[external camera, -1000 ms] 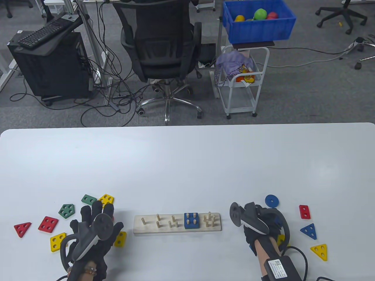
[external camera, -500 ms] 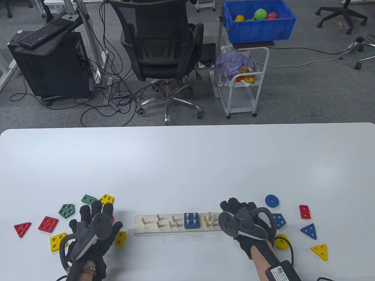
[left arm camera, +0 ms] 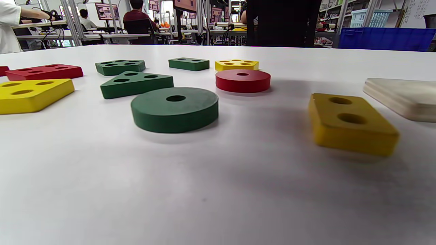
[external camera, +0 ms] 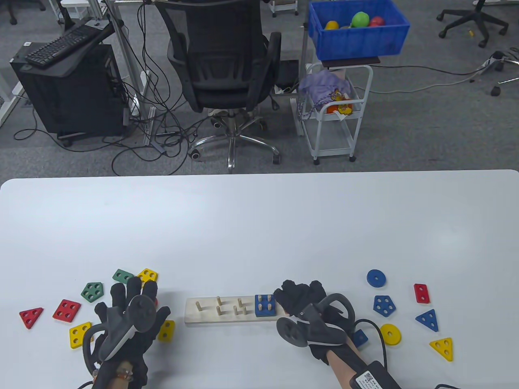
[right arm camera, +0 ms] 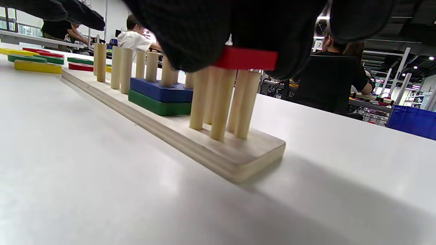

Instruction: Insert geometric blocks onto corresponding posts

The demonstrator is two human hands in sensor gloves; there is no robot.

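Note:
The wooden peg board (external camera: 227,318) lies between my hands, with several bare pegs on its left part. A blue square block (external camera: 265,304) sits on its four pegs, on top of a green one (right arm camera: 160,105). My right hand (external camera: 298,298) covers the board's right end. In the right wrist view its fingers (right arm camera: 238,30) hold a red block (right arm camera: 247,58) at the tops of the end cluster of pegs (right arm camera: 221,102). My left hand (external camera: 129,304) rests flat and spread on the table left of the board, holding nothing.
Loose blocks lie on the right: blue ring (external camera: 376,278), blue pentagon (external camera: 384,306), red rectangle (external camera: 421,293), blue triangle (external camera: 427,320), yellow ring (external camera: 390,333), yellow triangle (external camera: 442,348). Around the left hand lie a green ring (left arm camera: 174,108), red ring (left arm camera: 243,80), yellow rectangle (left arm camera: 351,122) and others.
My right hand has moved left from the loose blocks on the right to the board's right end, bringing the red block over the pegs. The left hand has not moved.

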